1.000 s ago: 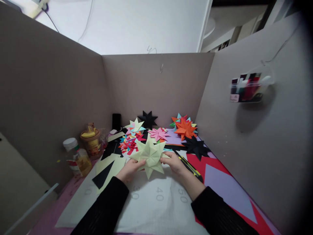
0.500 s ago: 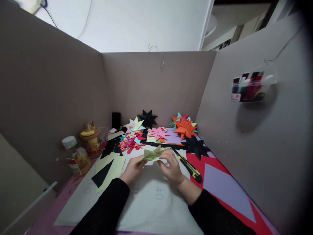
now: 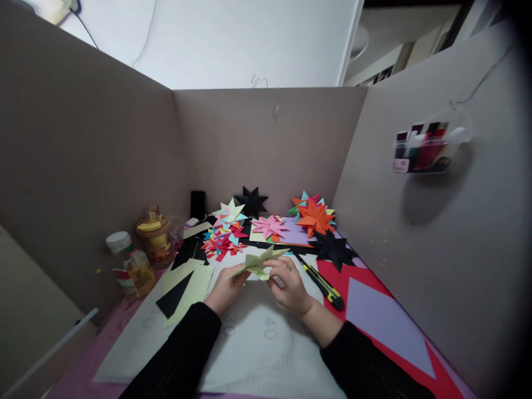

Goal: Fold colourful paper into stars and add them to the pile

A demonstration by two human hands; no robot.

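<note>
Tipped from upright a second ago, your pale star (image 3: 258,262) now lies nearly flat over the mat (image 3: 257,343), pinched by your left hand (image 3: 228,292) at 9 o'clock and right hand (image 3: 291,288) at 3.

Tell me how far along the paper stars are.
Done: finished stars lie at the back, among them an orange star, a pink star and two black ones. In hand: the left hand and right hand hold a pale green star. Left: loose pale green sheets.

Paper stars and craft clutter on the desk
Orange star (image 3: 315,218), pink star (image 3: 269,226), black star (image 3: 251,200), utility knife (image 3: 322,282), two jars (image 3: 154,237) at left.
</note>
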